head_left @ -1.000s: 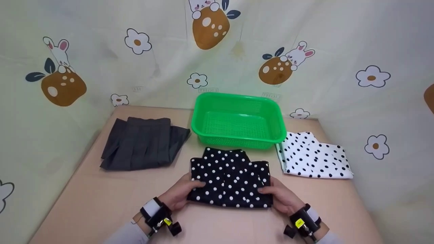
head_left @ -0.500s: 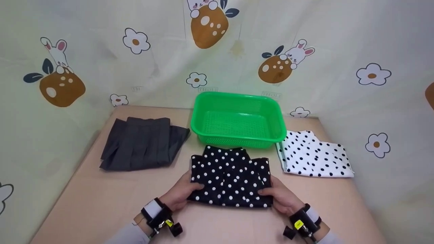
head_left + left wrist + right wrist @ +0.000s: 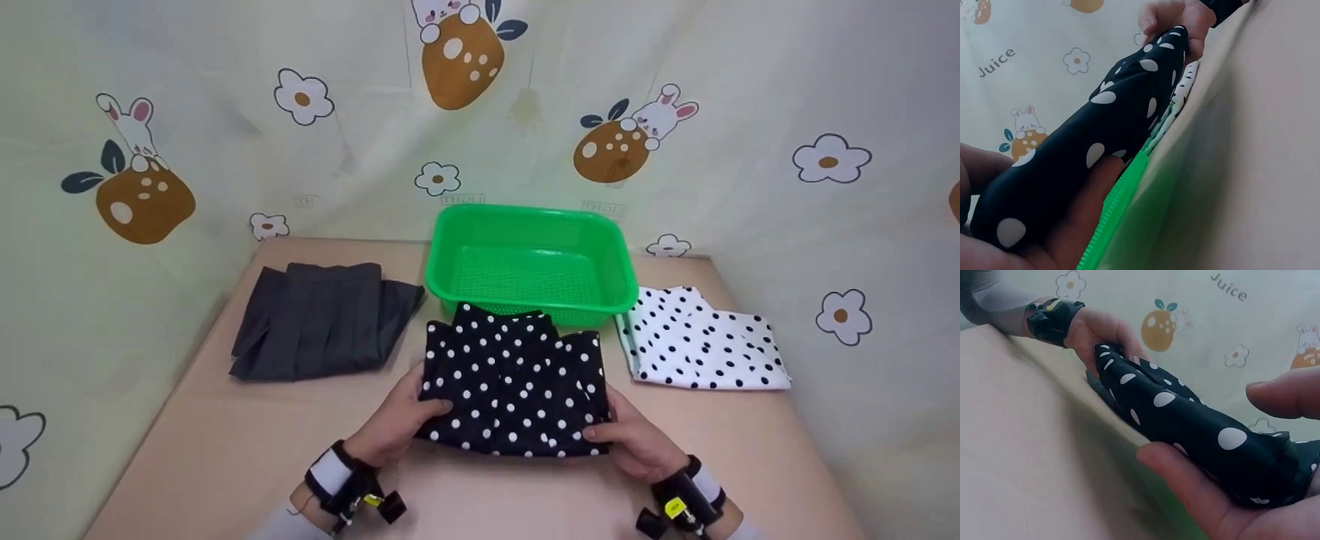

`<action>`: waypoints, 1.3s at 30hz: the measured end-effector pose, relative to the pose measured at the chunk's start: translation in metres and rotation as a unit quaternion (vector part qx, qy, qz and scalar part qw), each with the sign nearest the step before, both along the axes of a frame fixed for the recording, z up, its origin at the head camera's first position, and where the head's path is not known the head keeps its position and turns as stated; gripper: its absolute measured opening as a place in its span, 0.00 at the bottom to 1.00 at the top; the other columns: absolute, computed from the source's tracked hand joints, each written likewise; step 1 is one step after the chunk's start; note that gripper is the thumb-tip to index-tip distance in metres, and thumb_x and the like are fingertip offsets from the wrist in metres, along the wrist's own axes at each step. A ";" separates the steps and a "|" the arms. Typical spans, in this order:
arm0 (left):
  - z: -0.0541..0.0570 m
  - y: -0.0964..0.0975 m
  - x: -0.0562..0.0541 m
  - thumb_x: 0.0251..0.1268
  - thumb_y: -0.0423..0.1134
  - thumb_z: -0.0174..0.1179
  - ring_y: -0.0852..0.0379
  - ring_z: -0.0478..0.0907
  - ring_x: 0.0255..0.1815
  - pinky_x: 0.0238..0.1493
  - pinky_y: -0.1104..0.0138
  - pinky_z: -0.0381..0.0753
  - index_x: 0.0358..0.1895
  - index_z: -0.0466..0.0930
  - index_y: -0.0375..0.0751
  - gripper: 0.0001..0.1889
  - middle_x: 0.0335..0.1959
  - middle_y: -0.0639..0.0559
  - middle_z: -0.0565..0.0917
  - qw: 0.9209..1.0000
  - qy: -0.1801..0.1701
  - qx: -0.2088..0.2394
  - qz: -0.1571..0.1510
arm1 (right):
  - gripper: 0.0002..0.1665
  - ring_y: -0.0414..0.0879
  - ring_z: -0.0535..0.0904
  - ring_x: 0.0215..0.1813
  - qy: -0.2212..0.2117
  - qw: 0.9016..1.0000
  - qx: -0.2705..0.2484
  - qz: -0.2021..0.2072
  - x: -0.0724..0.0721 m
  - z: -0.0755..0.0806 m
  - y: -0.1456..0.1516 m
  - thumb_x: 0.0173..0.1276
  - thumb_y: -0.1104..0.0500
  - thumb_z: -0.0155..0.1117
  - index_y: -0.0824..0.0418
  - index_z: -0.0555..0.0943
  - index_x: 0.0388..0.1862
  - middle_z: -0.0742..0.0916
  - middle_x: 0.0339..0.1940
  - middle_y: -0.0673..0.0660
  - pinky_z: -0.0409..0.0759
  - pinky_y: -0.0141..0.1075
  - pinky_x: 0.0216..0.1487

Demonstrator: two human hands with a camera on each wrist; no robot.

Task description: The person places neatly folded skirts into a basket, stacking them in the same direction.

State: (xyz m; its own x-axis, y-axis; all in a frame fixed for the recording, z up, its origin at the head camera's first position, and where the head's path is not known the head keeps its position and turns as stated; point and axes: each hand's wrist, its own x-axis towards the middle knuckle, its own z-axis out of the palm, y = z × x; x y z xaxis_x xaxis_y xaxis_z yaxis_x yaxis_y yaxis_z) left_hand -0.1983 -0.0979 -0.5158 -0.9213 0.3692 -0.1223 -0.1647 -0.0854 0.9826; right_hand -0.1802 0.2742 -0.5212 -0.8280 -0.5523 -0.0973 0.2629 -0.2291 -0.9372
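Black cloth (image 3: 517,382), held up just this side of basket (image 3: 525,226), left hand (image 3: 401,421) and right hand (image 3: 639,441) grasping cloth's sides, grey cloth (image 3: 326,322) left of basket, white cloth (image 3: 701,341) right, sheet (image 3: 367,45) behind, reads "Juice" in wrist views

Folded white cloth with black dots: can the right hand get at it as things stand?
Probably not yet: the right hand holds one side of the folded black cloth with white dots. If freed, likely yes: only peach tabletop shows between it and the white cloth.
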 end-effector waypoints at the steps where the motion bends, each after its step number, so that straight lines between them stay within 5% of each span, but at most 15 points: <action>1: 0.002 0.000 0.000 0.67 0.25 0.58 0.48 0.78 0.69 0.65 0.64 0.80 0.83 0.54 0.37 0.41 0.75 0.37 0.74 1.000 0.003 0.002 0.001 | 0.49 0.51 0.83 0.65 0.002 1.000 0.000 0.004 0.000 0.003 0.001 0.65 0.76 0.59 0.54 0.58 0.83 0.82 0.68 0.55 0.85 0.47 0.65; 5: 0.009 -0.001 -0.001 0.67 0.26 0.59 0.49 0.78 0.68 0.65 0.64 0.81 0.84 0.54 0.38 0.42 0.76 0.36 0.73 1.000 0.014 0.027 -0.003 | 0.50 0.57 0.83 0.65 0.003 1.000 -0.019 0.015 0.000 0.012 0.003 0.65 0.76 0.57 0.49 0.58 0.83 0.80 0.68 0.59 0.87 0.61 0.57; 11: 0.024 0.001 -0.006 0.70 0.26 0.60 0.51 0.80 0.67 0.65 0.61 0.83 0.85 0.51 0.38 0.42 0.77 0.35 0.71 0.997 0.034 0.059 -0.039 | 0.51 0.50 0.81 0.68 0.033 0.999 -0.032 0.010 0.002 0.029 0.009 0.65 0.78 0.56 0.43 0.60 0.81 0.78 0.72 0.54 0.83 0.44 0.69; 16: 0.040 0.002 -0.016 0.71 0.27 0.60 0.48 0.77 0.71 0.67 0.62 0.82 0.86 0.49 0.40 0.44 0.79 0.34 0.68 0.996 0.049 0.059 -0.042 | 0.46 0.44 0.81 0.67 0.051 0.998 -0.037 -0.003 -0.004 0.048 0.011 0.68 0.77 0.56 0.40 0.64 0.77 0.79 0.71 0.50 0.80 0.37 0.71; 25: 0.056 0.017 -0.078 0.70 0.26 0.59 0.47 0.80 0.67 0.63 0.61 0.85 0.85 0.53 0.42 0.42 0.76 0.36 0.72 0.994 0.040 0.098 -0.009 | 0.50 0.52 0.83 0.67 0.073 0.993 -0.039 -0.089 -0.057 0.077 0.007 0.74 0.77 0.49 0.54 0.47 0.90 0.78 0.75 0.55 0.89 0.49 0.59; 33: 0.061 0.031 -0.131 0.69 0.25 0.59 0.44 0.80 0.65 0.56 0.57 0.89 0.87 0.50 0.53 0.47 0.74 0.37 0.71 0.987 0.031 0.160 0.008 | 0.46 0.53 0.84 0.66 0.062 0.979 -0.038 -0.192 -0.113 0.087 0.000 0.75 0.76 0.49 0.55 0.55 0.89 0.68 0.81 0.61 0.88 0.48 0.60; 39: 0.060 0.039 -0.149 0.69 0.22 0.57 0.39 0.79 0.66 0.48 0.55 0.92 0.87 0.51 0.58 0.47 0.75 0.37 0.69 0.979 -0.018 0.200 0.016 | 0.40 0.51 0.81 0.68 0.067 0.973 -0.029 -0.218 -0.137 0.090 0.001 0.78 0.73 0.50 0.58 0.60 0.87 0.69 0.82 0.61 0.87 0.47 0.63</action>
